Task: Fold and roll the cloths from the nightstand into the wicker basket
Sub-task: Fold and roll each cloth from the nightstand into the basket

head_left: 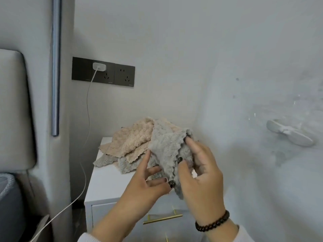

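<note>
A fluffy grey microfibre cloth with a scalloped edge (pixel 166 151) is held up in front of the person, above the front right part of the white nightstand (pixel 108 182). The right hand (pixel 199 173) grips its right side, fingers curled round the fabric with the fingertips tucked into a fold near the top corner, while the left hand (pixel 148 179) pinches the lower edge between thumb and bent fingers, its index finger lying straight along the cloth. Behind it, a loose pile of beige and grey fluffy cloths (pixel 127 147) lies on the back of the nightstand top, against the wall; how many cloths are in it cannot be told. The lower part of the held cloth is hidden behind the hands. A dark beaded bracelet (pixel 212 221) circles the right wrist. The nightstand's drawer front carries a brass bar handle (pixel 162 219), partly covered by the forearms. On the pale grey wall a black socket panel (pixel 103 71) holds a white charger (pixel 99 66) whose cable (pixel 85 154) hangs down past the nightstand; small print on the sockets is unreadable. A grey padded headboard (pixel 14 109) is cut off at the left, and a blurred white wall fitting (pixel 290 132) sits at the right.
</note>
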A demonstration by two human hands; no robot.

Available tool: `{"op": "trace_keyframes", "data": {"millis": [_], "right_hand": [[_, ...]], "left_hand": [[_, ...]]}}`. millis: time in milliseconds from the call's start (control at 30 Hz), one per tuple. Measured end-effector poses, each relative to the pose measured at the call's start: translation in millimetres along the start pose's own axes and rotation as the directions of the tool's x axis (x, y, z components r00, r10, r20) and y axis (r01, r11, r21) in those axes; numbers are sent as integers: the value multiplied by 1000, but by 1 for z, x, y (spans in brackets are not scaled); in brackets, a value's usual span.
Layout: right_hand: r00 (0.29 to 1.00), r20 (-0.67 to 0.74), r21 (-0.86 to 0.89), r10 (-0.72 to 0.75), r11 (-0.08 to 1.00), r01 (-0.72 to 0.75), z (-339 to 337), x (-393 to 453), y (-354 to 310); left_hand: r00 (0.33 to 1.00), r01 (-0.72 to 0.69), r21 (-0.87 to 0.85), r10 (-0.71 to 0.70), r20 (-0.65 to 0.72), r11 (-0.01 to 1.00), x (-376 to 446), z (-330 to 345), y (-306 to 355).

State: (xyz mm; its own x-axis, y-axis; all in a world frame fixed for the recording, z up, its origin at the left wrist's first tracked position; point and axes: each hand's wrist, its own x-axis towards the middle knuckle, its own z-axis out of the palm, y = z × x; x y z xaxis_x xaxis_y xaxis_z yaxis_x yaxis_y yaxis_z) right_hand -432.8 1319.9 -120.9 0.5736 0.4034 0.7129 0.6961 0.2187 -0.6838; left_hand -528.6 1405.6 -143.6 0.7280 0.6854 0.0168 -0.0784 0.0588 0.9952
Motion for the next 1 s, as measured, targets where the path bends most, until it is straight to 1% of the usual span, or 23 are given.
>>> {"op": "trace_keyframes", "data": {"millis": [33,67,100,133,200,267,300,400,433,467,533,633,733,800,867,933,1000], "right_hand": [[1000,5,-15,-12,1000,12,-3,-4,0],[1000,-4,-15,6,1000,-6,-8,-7,2],[998,-1,8,59,998,-59,-14,-9,4],[990,5,47,139,989,-139,-21,-10,9],[940,59,133,336,931,-341,-32,-11,14],[881,90,124,464,873,-472,-42,-10,18],[856,107,108,505,850,-515,-45,-9,19],[763,214,105,610,762,-639,-47,-9,22],[731,256,100,632,735,-671,-46,-9,22],[711,290,89,641,722,-687,-45,-9,22],[698,329,50,636,726,-686,-45,-9,25],[684,351,29,640,723,-691,-46,-7,27],[689,316,47,652,715,-698,-47,-3,33],[690,300,77,659,704,-706,-48,2,36],[682,295,99,669,689,-718,-49,6,39],[678,324,82,659,695,-714,-48,6,39],[674,383,30,632,721,-693,-46,5,35]], "left_hand": [[999,-34,44,34,-13,998,1,3,-3],[997,-71,97,74,-27,993,2,6,-7],[993,-106,153,113,-40,983,5,8,-12],[987,-137,206,151,-54,969,7,10,-16],[972,-192,278,221,-79,941,9,10,-20],[965,-222,289,252,-73,931,10,12,-23],[969,-228,264,246,-38,937,8,11,-23],[967,-189,133,161,198,973,2,18,-28],[958,-175,118,142,248,977,0,19,-31],[954,-170,130,130,269,977,-2,20,-34],[956,-145,163,96,278,976,-4,21,-37],[973,-112,140,80,216,984,-4,21,-39],[989,-75,91,63,131,993,-6,20,-37],[997,-27,26,25,71,999,-8,20,-33],[999,26,-69,-28,-28,997,-11,19,-30],[993,42,-144,-57,-103,989,-13,14,-28],[987,69,-204,-97,-130,977,-12,11,-30]]}}
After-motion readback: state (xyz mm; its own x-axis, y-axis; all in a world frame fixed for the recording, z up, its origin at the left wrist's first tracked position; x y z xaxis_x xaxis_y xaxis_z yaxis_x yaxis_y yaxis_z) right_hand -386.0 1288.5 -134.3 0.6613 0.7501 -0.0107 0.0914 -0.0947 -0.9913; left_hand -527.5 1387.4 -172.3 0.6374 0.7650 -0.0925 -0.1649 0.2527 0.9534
